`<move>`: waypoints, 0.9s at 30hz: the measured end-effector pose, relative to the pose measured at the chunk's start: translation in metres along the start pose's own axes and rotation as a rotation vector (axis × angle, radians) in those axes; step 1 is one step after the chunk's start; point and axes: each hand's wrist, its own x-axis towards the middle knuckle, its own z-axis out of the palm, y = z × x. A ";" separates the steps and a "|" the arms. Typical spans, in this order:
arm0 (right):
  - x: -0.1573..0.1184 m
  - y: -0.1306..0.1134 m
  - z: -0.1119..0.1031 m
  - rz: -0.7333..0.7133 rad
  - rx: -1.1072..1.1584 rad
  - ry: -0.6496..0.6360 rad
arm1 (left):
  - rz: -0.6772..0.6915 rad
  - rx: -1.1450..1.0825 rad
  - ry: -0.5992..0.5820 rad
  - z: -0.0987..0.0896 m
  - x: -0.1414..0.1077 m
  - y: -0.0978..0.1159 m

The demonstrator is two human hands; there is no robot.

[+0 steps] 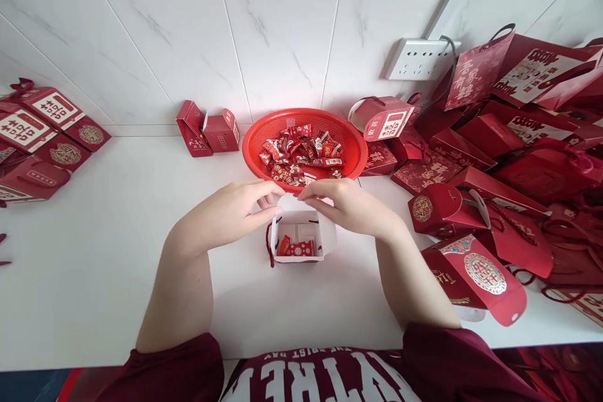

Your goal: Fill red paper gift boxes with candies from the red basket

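A small open gift box [298,259] stands on the table in front of me, its white inside turned up. Red-wrapped candies [299,249] lie in it, and a dark red cord hangs at its left side. At the far edge of the box, my left hand [252,204] is closed, with fingers and thumb at the raised white flap. My right hand [336,201] is closed at the right side of that flap, its fingertips close to those of the left. Just beyond both hands is a red plastic basket [254,166] holding several wrapped candies [301,154].
Red gift boxes are stacked at the left [51,129]. Two small red boxes [207,132] stand by the wall. A large pile of red boxes and bags [494,157] covers the right side, below a white power strip [419,59]. The table's near edge runs before me.
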 end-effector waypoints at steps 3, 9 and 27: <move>-0.007 0.004 -0.016 0.046 0.005 0.082 | -0.042 0.008 -0.043 0.002 0.002 -0.005; -0.011 0.025 -0.031 0.210 -0.065 0.201 | -0.156 0.051 -0.112 0.015 0.018 -0.018; 0.132 0.085 -0.006 0.303 -0.255 -0.681 | -0.252 0.008 -0.093 0.013 0.030 -0.037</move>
